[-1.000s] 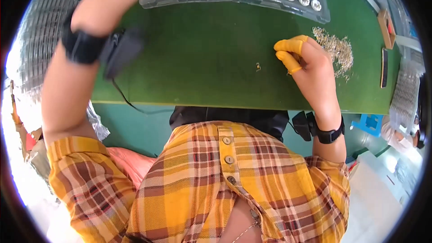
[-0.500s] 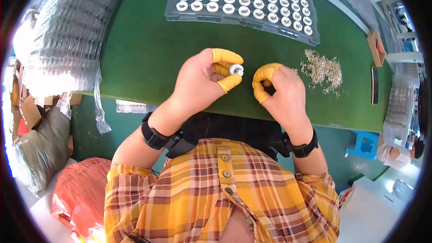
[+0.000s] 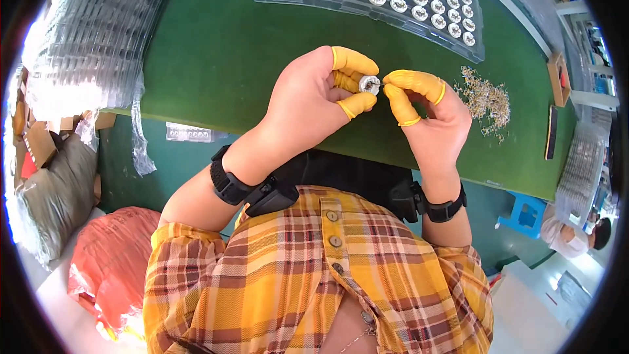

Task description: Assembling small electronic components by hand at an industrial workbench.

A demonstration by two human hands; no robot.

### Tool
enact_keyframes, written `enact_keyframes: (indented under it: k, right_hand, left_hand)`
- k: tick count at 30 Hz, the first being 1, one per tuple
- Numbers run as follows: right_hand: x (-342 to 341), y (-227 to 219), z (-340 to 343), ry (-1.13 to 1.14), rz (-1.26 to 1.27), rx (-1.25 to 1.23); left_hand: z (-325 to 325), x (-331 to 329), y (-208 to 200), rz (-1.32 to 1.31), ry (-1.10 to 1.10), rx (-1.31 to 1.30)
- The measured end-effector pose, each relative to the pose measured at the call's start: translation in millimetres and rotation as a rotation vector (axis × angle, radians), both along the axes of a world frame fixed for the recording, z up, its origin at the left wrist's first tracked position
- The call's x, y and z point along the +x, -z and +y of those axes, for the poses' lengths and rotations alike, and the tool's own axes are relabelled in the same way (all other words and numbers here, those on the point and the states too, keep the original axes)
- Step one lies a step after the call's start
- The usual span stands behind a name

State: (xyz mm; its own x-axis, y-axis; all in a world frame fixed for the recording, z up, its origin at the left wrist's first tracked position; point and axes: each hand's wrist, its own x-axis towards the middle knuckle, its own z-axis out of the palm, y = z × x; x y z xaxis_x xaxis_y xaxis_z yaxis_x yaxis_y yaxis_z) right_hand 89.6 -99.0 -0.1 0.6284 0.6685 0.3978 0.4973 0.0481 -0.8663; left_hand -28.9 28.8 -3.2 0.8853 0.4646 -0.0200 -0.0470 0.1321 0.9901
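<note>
My left hand (image 3: pixel 321 88), with yellow finger cots on thumb and fingers, grips a small round white part (image 3: pixel 369 84) by its sides. Its dark-centred face is turned toward my right hand (image 3: pixel 429 101). The thumb and forefinger of that hand, also in yellow cots, pinch together right beside the part. Between those tips shows a tiny thin piece, too small to name, reaching to the part's face. A loose pile of small metal pieces (image 3: pixel 486 101) lies on the green table (image 3: pixel 216 59), to the right of my right hand.
A clear plastic tray (image 3: pixel 367 8) at the far side holds rows of similar round white parts. Tall stacked clear trays (image 3: pixel 98 33) stand at the left. At the right are a small cardboard box (image 3: pixel 559 78) and a dark bar (image 3: pixel 551 132). A blue stool (image 3: pixel 522 215) stands below the table edge.
Both hands have moved slightly right and away from me. My right hand's fingertips have uncurled and come up to the white part's face, a tiny piece now showing between them.
</note>
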Motion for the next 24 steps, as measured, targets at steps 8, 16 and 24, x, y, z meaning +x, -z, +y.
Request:
enact_keyframes:
  k: [8,16,24]
  right_hand:
    - [-1,-8,-3,0.038,-0.335,-0.081]
    - [2,-5,-5,0.044,-0.384,-0.062]
    - [2,-7,-8,-0.047,-0.434,-0.09]
  left_hand:
    - [-3,1,-1,0.007,-0.007,0.043]
    - [-5,1,-4,0.03,0.008,0.05]
    - [-12,0,-2,0.025,-0.001,0.234]
